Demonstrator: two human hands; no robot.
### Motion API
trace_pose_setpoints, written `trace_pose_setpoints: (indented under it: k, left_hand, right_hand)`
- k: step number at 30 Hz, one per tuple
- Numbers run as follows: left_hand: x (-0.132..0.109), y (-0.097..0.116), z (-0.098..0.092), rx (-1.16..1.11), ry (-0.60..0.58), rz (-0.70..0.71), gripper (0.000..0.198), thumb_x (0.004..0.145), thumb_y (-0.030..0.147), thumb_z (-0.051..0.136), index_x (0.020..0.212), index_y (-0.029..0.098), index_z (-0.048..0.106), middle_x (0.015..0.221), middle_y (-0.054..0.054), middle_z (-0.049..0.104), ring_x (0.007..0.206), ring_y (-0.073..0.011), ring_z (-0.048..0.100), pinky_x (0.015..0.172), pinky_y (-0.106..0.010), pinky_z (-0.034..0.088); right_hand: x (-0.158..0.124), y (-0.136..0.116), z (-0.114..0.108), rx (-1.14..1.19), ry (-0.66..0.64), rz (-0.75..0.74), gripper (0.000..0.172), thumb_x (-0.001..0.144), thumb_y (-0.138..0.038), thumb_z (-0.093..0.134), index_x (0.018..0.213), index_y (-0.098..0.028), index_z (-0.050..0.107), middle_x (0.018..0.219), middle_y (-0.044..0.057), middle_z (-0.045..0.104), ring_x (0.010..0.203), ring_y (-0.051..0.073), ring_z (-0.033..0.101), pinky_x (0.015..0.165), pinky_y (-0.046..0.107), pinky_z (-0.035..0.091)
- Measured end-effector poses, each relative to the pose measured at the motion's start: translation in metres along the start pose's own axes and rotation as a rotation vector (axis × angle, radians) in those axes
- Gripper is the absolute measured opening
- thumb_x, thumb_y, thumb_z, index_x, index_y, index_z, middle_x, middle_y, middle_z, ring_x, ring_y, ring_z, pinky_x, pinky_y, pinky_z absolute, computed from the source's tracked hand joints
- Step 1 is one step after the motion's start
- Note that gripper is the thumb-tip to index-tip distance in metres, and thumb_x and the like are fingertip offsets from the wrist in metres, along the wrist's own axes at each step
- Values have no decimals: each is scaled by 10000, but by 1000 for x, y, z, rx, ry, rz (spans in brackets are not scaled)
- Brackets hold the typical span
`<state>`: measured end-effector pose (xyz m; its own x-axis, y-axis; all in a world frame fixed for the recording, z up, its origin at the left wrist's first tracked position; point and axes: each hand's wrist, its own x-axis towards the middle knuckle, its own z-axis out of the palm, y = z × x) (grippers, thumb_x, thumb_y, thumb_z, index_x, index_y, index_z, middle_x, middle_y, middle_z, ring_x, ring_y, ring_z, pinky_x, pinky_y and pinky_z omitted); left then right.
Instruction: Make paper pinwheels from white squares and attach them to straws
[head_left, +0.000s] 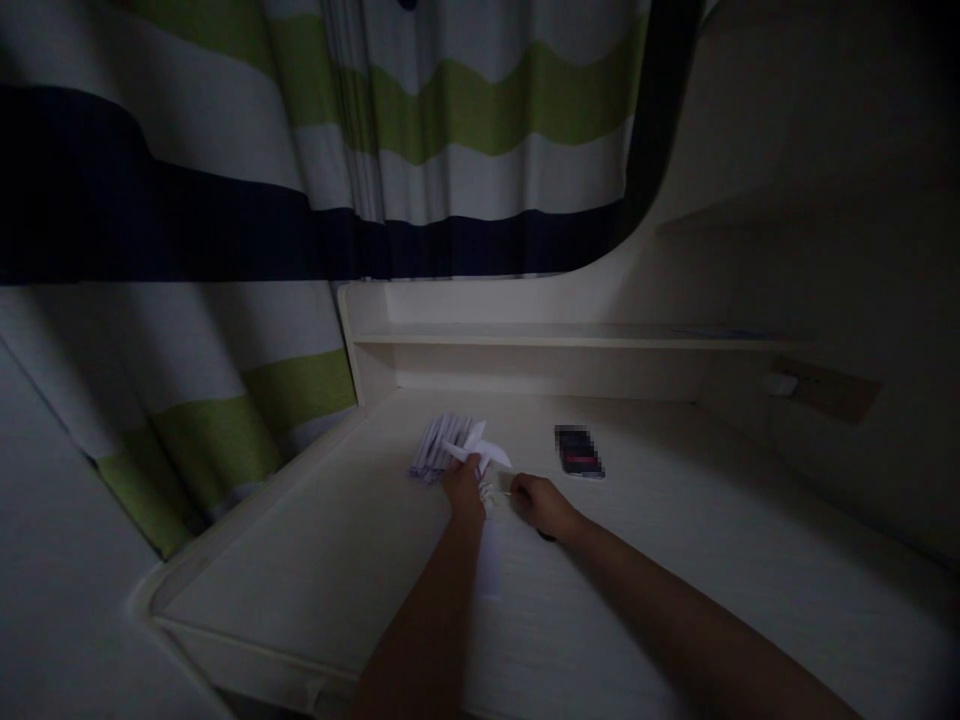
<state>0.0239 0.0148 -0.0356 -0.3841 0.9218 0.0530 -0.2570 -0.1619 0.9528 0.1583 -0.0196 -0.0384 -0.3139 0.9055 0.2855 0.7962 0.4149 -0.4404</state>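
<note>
A white paper pinwheel (477, 440) with pointed blades is pinched in the fingers of my left hand (463, 487). To its right, my right hand (541, 505) is closed with fingertips together on the end of a thin white strand (504, 491); whether it is string or a slim stick is too dim to tell. Small white curled pieces (488, 494) lie between the two hands. Just behind my left hand rests a bundle of rolled white paper sticks (439, 447). A pale paper strip (489, 565) lies flat beside my left forearm.
A dark phone-like object (579, 452), partly pixelated, lies beyond my right hand on the white desk (637, 560). A raised shelf (562, 337) runs along the back. Striped curtains (480, 110) hang behind and left. A white plug (781, 384) sits on the right wall.
</note>
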Motion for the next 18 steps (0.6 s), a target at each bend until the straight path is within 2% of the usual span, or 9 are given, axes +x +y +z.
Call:
trace_pose_setpoints:
  k: [4,7,9,11,12,15,18]
  left_hand:
    - [-10,1,7,8,-14,-8,153,566,277,575,578,129,539,523,31,464,498,-93,449,486,-220,329]
    - [-25,3,15,32,-61,-6,145,542,258,592,547,121,545,494,40,442,474,-79,412,465,-207,301]
    - [-36,4,20,50,-109,-12,149,533,253,602,529,113,553,474,41,428,454,-71,386,449,-203,282]
    - [-48,4,25,59,-171,-18,153,543,260,598,570,110,581,486,34,450,463,-75,398,458,-201,293]
    - [-53,4,27,62,-243,-29,163,563,266,586,613,112,596,507,29,469,479,-79,410,470,-201,305]
    - [-63,2,32,161,-285,-46,171,554,274,596,573,105,579,489,27,451,469,-76,390,452,-196,282]
    - [-69,0,36,210,-307,-51,177,555,278,597,585,103,586,487,25,451,470,-80,389,447,-196,273]
  right_hand:
    - [-29,19,-20,99,96,41,162,773,-205,405,777,-144,555,718,46,615,667,144,561,603,222,394]
    - [-46,33,-38,193,171,71,192,788,-258,391,856,-145,531,790,54,617,723,151,572,626,235,413]
    - [-53,38,-51,398,296,141,207,751,-298,460,864,-144,543,804,61,620,730,169,579,638,259,422]
    - [-57,39,-61,500,329,168,233,704,-324,529,847,-144,571,778,59,624,709,177,578,653,282,426]
    - [-59,38,-64,539,352,167,238,698,-329,539,843,-146,581,765,57,624,698,177,577,653,288,430]
    - [-64,32,-69,551,381,102,203,698,-317,551,808,-157,609,757,53,609,687,171,569,616,277,440]
    - [-70,24,-69,402,355,-30,160,749,-283,515,780,-161,614,733,48,581,658,156,558,593,264,440]
